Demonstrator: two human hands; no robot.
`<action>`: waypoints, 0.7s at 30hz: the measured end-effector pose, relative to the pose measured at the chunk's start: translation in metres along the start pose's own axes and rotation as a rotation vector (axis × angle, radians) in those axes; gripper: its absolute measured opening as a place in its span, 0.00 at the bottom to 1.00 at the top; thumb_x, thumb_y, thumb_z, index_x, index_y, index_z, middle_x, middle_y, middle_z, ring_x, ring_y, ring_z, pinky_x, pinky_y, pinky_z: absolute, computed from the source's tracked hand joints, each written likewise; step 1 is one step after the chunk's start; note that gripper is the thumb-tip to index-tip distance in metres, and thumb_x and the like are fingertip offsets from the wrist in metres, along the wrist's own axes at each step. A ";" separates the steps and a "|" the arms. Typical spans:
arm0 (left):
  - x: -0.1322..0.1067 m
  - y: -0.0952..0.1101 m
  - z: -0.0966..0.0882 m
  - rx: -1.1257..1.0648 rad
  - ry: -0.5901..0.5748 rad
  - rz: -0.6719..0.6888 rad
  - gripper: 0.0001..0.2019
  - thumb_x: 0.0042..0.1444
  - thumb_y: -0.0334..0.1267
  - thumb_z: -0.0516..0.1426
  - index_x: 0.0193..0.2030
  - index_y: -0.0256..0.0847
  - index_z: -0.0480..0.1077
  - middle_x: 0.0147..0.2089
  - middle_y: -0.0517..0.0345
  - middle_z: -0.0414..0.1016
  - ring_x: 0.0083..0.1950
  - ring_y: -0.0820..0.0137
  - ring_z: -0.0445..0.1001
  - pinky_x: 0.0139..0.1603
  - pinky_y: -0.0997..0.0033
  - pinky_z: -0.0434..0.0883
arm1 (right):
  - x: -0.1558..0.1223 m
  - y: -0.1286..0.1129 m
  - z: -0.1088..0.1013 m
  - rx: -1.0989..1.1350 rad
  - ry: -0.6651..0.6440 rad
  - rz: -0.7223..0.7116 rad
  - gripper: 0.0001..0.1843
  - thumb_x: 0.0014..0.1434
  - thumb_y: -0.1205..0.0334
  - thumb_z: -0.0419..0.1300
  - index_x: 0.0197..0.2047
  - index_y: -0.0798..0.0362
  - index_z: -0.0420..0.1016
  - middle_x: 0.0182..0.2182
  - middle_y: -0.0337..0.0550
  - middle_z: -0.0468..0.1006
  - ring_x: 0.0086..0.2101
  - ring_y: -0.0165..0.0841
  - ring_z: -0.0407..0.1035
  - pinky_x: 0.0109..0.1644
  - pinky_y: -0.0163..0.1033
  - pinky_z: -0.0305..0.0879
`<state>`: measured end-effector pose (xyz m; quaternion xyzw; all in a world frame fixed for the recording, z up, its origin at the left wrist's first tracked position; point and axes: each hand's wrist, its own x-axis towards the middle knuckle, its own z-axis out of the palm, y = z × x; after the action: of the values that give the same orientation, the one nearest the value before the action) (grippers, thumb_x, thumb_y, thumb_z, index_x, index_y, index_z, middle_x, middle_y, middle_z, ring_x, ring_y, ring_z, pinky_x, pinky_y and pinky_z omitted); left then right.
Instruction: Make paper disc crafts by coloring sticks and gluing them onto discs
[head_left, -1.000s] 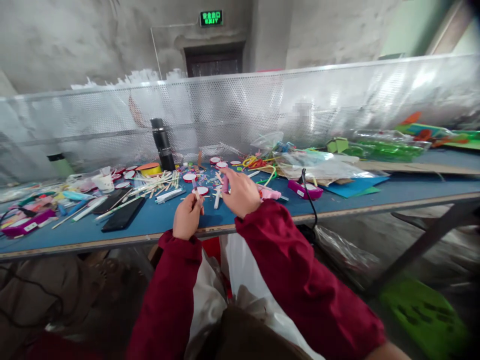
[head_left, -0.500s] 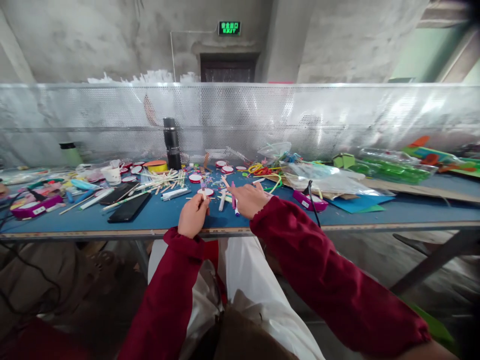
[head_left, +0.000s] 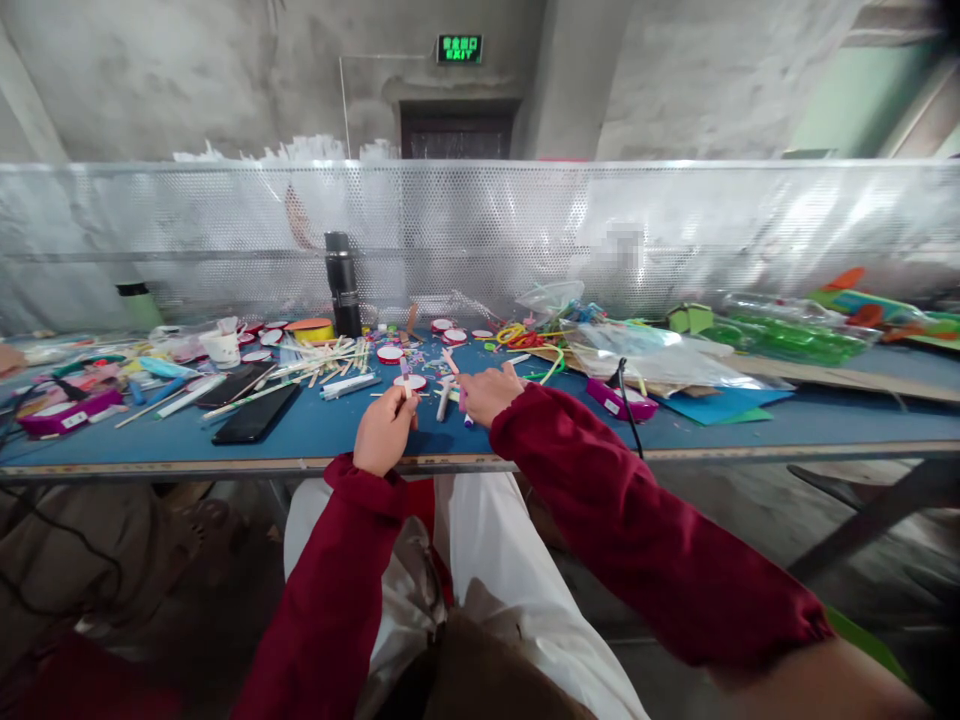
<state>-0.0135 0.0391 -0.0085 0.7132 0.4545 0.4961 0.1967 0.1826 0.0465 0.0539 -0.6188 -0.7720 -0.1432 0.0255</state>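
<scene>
My left hand (head_left: 385,432) is closed in a pinch around a small flat stick (head_left: 406,375) with a purple upper end, held upright above the table's front edge. Behind the stick lies a round white-topped lid with a red rim (head_left: 417,383). My right hand (head_left: 487,393) has its fingers closed on a purple marker (head_left: 463,398), which still rests low at the tabletop; the thumb is mostly hidden. Just left of that marker lies a white marker (head_left: 443,398), with a pale pink stick (head_left: 449,360) beyond it.
A black phone (head_left: 256,413), loose wooden sticks (head_left: 337,357) and a black bottle (head_left: 343,285) are on the left. A purple tape-like roll with a black cable (head_left: 621,398) sits right of my right hand. Plastic bags (head_left: 645,355) and cardboard lie farther right.
My right hand has shifted slightly left, closer over the purple marker. My left hand keeps its pinch on the stick. The whole view has moved a little.
</scene>
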 end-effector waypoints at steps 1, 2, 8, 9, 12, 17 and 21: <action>0.000 0.000 0.000 0.002 -0.002 -0.004 0.11 0.68 0.42 0.52 0.34 0.44 0.67 0.27 0.62 0.73 0.30 0.70 0.69 0.35 0.71 0.62 | 0.000 0.002 -0.001 0.002 0.002 0.001 0.21 0.68 0.61 0.51 0.60 0.54 0.74 0.51 0.59 0.83 0.54 0.52 0.75 0.60 0.60 0.53; 0.000 0.000 0.000 0.003 -0.004 -0.009 0.11 0.68 0.42 0.51 0.34 0.44 0.68 0.27 0.62 0.73 0.30 0.70 0.69 0.35 0.71 0.62 | -0.001 0.004 -0.003 0.008 0.013 0.002 0.22 0.68 0.60 0.51 0.61 0.54 0.74 0.52 0.59 0.83 0.54 0.52 0.74 0.60 0.60 0.53; 0.001 -0.001 0.000 -0.014 -0.014 -0.018 0.10 0.68 0.42 0.51 0.37 0.44 0.69 0.27 0.62 0.73 0.31 0.70 0.70 0.35 0.71 0.64 | -0.027 0.033 -0.019 0.132 0.296 0.015 0.24 0.69 0.62 0.48 0.64 0.51 0.74 0.60 0.51 0.79 0.59 0.48 0.72 0.65 0.57 0.55; 0.001 -0.001 0.000 -0.018 -0.012 -0.018 0.10 0.68 0.41 0.50 0.37 0.44 0.69 0.27 0.62 0.73 0.31 0.70 0.70 0.35 0.72 0.64 | -0.035 0.040 -0.021 0.170 0.347 0.016 0.24 0.69 0.62 0.49 0.63 0.50 0.75 0.60 0.49 0.80 0.58 0.47 0.73 0.65 0.55 0.57; 0.001 -0.001 0.000 -0.019 -0.010 -0.022 0.10 0.68 0.42 0.50 0.38 0.43 0.70 0.28 0.61 0.74 0.31 0.70 0.71 0.35 0.72 0.64 | -0.064 0.062 -0.021 0.252 0.556 0.066 0.22 0.69 0.60 0.51 0.59 0.52 0.78 0.56 0.48 0.83 0.55 0.44 0.75 0.62 0.48 0.63; 0.000 -0.002 -0.001 -0.008 -0.019 -0.041 0.11 0.68 0.43 0.51 0.39 0.43 0.71 0.27 0.61 0.74 0.30 0.70 0.71 0.34 0.71 0.64 | -0.099 0.093 0.008 0.246 0.722 0.253 0.15 0.65 0.58 0.55 0.46 0.53 0.82 0.40 0.49 0.86 0.42 0.43 0.78 0.49 0.44 0.67; -0.001 -0.002 -0.002 -0.008 -0.020 -0.027 0.11 0.68 0.44 0.51 0.41 0.44 0.71 0.27 0.62 0.73 0.30 0.70 0.71 0.35 0.71 0.64 | -0.108 0.096 0.029 0.232 0.619 0.520 0.14 0.65 0.52 0.57 0.36 0.51 0.80 0.35 0.47 0.85 0.36 0.42 0.77 0.36 0.41 0.59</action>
<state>-0.0159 0.0392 -0.0096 0.7111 0.4603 0.4879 0.2107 0.3045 -0.0302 0.0207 -0.7138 -0.5569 -0.2233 0.3613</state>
